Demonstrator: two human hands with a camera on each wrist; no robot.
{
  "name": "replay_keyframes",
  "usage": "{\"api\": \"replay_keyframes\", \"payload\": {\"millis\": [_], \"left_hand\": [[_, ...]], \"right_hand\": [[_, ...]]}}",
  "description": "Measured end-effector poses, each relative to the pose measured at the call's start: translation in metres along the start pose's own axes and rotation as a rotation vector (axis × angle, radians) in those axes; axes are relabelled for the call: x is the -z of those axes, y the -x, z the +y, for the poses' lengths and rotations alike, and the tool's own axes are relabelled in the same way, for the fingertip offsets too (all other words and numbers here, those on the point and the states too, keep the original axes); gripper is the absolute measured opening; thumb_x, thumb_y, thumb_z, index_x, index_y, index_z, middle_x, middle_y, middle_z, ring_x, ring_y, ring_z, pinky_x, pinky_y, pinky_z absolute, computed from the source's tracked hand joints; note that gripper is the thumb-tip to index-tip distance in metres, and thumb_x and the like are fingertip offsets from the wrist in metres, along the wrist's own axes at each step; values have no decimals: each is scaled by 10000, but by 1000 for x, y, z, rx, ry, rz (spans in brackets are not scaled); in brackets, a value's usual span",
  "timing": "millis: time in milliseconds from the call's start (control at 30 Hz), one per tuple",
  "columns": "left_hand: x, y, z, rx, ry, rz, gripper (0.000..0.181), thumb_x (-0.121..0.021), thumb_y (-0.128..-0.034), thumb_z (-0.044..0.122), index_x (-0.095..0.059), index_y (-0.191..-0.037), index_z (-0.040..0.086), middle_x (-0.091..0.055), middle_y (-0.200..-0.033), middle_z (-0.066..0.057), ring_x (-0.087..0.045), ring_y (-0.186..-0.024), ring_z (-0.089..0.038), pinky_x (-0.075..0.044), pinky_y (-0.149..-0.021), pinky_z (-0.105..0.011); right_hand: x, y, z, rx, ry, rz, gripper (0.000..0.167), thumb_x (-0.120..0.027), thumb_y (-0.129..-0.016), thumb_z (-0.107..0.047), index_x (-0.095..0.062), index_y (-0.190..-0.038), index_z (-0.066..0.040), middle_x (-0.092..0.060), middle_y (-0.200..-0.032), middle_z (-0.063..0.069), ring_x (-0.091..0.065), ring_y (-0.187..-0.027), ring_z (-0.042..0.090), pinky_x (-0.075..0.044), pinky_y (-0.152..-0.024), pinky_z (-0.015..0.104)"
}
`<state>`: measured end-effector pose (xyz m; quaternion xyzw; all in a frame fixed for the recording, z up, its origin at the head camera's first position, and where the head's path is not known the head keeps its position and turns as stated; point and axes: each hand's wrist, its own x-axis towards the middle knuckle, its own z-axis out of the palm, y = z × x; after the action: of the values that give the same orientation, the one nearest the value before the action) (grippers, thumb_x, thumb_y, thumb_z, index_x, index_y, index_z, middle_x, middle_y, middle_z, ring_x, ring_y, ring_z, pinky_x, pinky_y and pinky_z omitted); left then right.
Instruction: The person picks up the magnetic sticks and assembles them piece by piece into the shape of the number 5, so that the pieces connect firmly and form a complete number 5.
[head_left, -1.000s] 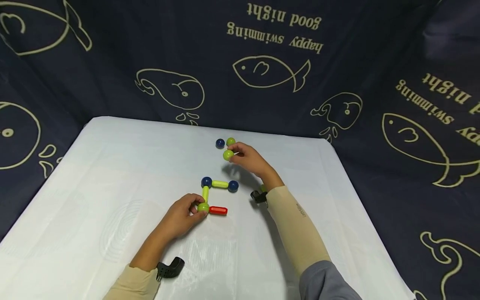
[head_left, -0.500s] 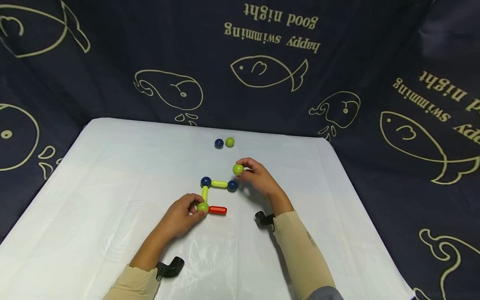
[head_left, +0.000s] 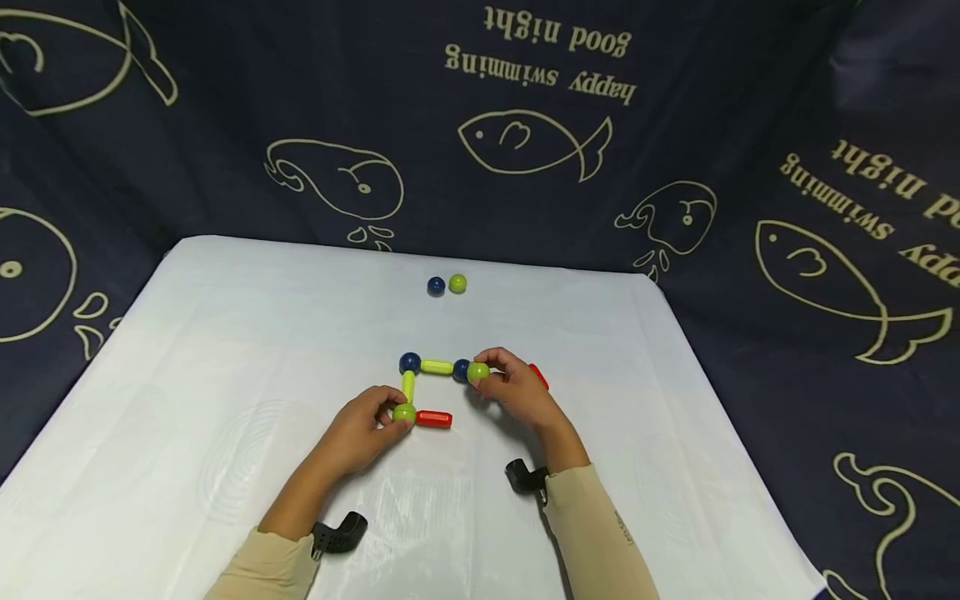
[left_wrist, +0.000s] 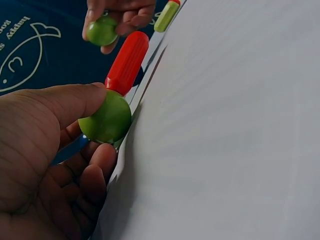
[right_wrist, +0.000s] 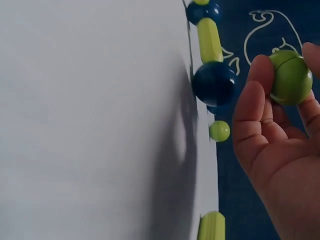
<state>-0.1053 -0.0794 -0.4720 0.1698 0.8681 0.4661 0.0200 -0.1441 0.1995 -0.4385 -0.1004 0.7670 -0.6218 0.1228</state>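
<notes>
My left hand [head_left: 367, 433] pinches a green ball [head_left: 403, 414] between thumb and fingers, low on the white table. From that ball a red rod [head_left: 434, 419] sticks out to the right, and a yellow-green rod [head_left: 408, 387] runs back to a dark blue ball [head_left: 409, 363]. A second yellow-green rod [head_left: 437, 367] joins this to another blue ball [head_left: 461, 370]. My right hand [head_left: 517, 392] pinches a loose green ball [right_wrist: 290, 77] beside that end ball; the right wrist view shows a gap between them.
Near the table's far edge lie a blue ball [head_left: 436, 287] and a green ball [head_left: 457, 283]. A red piece [head_left: 539, 377] is partly hidden behind my right hand. A dark curtain [head_left: 525, 217] with fish drawings hangs behind the table.
My right hand has brought its green ball from near the two far balls toward me, to the blue end ball. My left hand keeps its hold in place.
</notes>
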Motion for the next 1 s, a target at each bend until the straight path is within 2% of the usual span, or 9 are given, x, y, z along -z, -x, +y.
{"api": "replay_keyframes", "payload": {"millis": [233, 433, 600, 700, 867, 1000], "left_hand": [[3, -2, 0, 4, 0, 0, 294, -774, -869, 122, -635, -1122, 70, -614, -946, -6, -534, -785, -133, -447, -682, -302], [4, -3, 1, 2, -1, 10, 285, -773, -865, 108, -634, -1111, 68, -611, -940, -4, -527, -777, -129, -443, -671, -296], [0, -1, 2, 3, 7, -7, 286, -770, -867, 105, -632, -1114, 66, -609, -937, -2, -531, -781, -127, -449, -681, -291], [1, 0, 3, 9, 4, 3, 283, -772, -864, 102, -634, -1109, 66, -605, -932, 0, -528, -778, -123, -450, -682, -287], [0, 1, 3, 4, 1, 8, 278, -771, -867, 106, -635, -1107, 70, -605, -936, 2, -528, -780, -121, -451, -689, -291], [0, 0, 3, 5, -1, 5, 279, -771, -872, 120, -635, -1111, 71, -601, -929, 2, -530, -782, -125, -450, -696, -298]], "right_hand": [[-7, 18, 4, -7, -54, -15, 262, -588, -959, -17, -533, -1214, 11, -578, -1139, 125, -622, -934, 289, -508, -800, 336], [-12, 24, 11, -15, -72, -50, 280, -613, -943, -23, -535, -1207, 30, -606, -1053, 114, -534, -845, 279, -481, -702, 299], [-19, 30, 18, -42, 70, -57, 266, -664, -920, -40, -582, -1172, -21, -593, -881, 50, -514, -734, 175, -436, -628, 253], [-23, 30, 16, -38, 161, -54, 253, -689, -909, -62, -604, -1147, -63, -559, -814, 30, -496, -711, 147, -408, -615, 245], [-28, 34, 16, -20, 247, -45, 235, -707, -900, -77, -630, -1122, -86, -597, -888, 15, -543, -823, 163, -436, -712, 264], [-30, 34, 13, -22, 289, -41, 230, -697, -901, -44, -631, -1120, -71, -604, -907, 20, -541, -847, 179, -426, -719, 272]]}}
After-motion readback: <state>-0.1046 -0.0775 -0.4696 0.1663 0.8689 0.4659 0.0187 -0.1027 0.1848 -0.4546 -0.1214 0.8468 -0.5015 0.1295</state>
